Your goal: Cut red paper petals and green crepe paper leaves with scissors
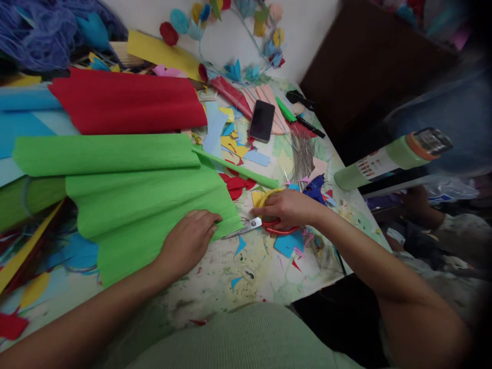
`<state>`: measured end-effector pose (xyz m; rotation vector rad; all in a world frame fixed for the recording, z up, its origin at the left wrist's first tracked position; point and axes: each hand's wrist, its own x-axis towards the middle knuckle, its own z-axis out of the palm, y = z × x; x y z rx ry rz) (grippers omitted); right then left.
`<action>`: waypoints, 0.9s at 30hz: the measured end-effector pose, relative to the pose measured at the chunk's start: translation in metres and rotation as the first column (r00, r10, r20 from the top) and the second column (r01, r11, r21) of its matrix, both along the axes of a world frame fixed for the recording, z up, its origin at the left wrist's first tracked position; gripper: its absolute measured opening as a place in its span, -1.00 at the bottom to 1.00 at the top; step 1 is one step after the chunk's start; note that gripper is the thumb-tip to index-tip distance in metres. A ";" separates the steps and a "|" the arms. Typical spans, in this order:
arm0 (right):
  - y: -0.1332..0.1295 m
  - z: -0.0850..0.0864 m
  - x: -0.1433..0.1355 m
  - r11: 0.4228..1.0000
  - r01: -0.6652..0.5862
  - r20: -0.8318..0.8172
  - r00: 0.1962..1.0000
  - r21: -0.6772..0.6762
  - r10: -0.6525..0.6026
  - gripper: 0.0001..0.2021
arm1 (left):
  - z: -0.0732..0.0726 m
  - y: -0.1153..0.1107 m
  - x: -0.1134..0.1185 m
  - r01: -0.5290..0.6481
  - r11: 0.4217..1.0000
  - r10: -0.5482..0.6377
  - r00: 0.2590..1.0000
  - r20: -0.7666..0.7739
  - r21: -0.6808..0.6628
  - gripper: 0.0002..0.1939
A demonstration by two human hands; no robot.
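A wide sheet of green crepe paper [154, 200] lies over the left and middle of the table, its upper part folded or rolled. My left hand [190, 238] presses on its lower right part, fingers bent together at the edge. In my right hand [288, 209] are scissors [254, 223] with red and yellow handles. Their blades point left at the paper's lower right corner and partly pass out of sight by the paper. A narrow green strip [242, 168] stretches rightward from the fold, above the scissors.
Red crepe paper [134, 105] lies behind the green. A phone [262, 121], thin wires [303, 154] and coloured scraps are spread further back. A green bottle [376, 165] stands at the right edge. Another person's hand [417, 202] shows at far right.
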<state>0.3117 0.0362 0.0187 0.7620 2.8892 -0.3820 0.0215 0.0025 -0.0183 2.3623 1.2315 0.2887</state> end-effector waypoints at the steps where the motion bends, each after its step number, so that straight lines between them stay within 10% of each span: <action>1: 0.000 0.001 0.000 1.000 0.004 0.005 1.000 0.007 -0.004 -0.54 | 0.000 0.000 0.000 0.003 1.000 -0.003 1.000 -0.001 0.001 -0.74; 27: 0.007 0.001 -0.016 0.998 -0.065 -0.009 0.998 -0.028 0.065 -0.52 | 0.000 0.002 -0.003 0.031 1.000 -0.031 0.998 0.045 0.002 -0.72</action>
